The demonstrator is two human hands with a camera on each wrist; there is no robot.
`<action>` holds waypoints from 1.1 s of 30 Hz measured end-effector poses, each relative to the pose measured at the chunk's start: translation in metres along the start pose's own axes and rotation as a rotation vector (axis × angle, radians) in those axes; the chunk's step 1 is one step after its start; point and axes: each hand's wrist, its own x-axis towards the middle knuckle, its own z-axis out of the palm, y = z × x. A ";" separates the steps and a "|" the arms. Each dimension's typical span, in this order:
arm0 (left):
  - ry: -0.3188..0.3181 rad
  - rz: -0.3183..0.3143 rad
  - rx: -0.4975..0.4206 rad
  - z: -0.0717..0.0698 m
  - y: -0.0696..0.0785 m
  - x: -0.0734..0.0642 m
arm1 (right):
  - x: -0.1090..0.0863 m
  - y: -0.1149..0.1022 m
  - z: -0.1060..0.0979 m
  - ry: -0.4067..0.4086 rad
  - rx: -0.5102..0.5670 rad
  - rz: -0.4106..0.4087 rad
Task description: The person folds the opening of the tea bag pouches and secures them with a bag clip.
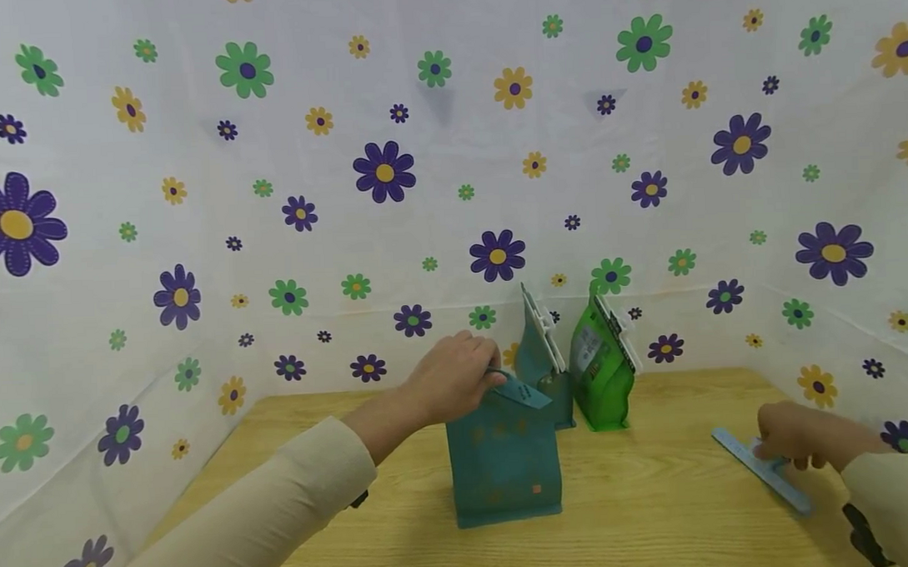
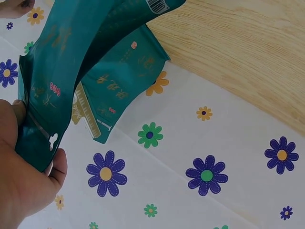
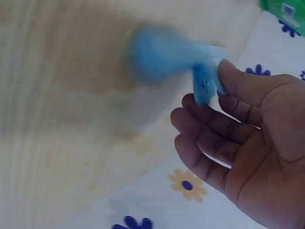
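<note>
My left hand grips the top edge of a standing teal bag, whose top flap folds over to the right. In the left wrist view, fingers and thumb pinch the bag near a small cut-out hole. Off to the right, my right hand holds a light blue bag clip by its handle, close over the table. The right wrist view has the clip blurred, pinched between thumb and index finger, with the other fingers loosely bent.
Behind the front bag stands another teal bag with a white clip along its top. Beside it is a green bag, also clipped. The wooden table meets a flower-patterned white sheet at the back and sides.
</note>
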 end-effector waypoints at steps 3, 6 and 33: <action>-0.002 0.001 0.007 0.001 0.000 0.000 | -0.002 -0.008 -0.010 0.026 0.040 -0.060; -0.007 -0.001 0.009 0.001 0.000 0.000 | 0.001 -0.016 -0.020 0.059 0.026 -0.102; -0.034 -0.014 -0.002 -0.002 0.003 -0.001 | -0.001 -0.117 -0.061 0.273 -0.029 -0.536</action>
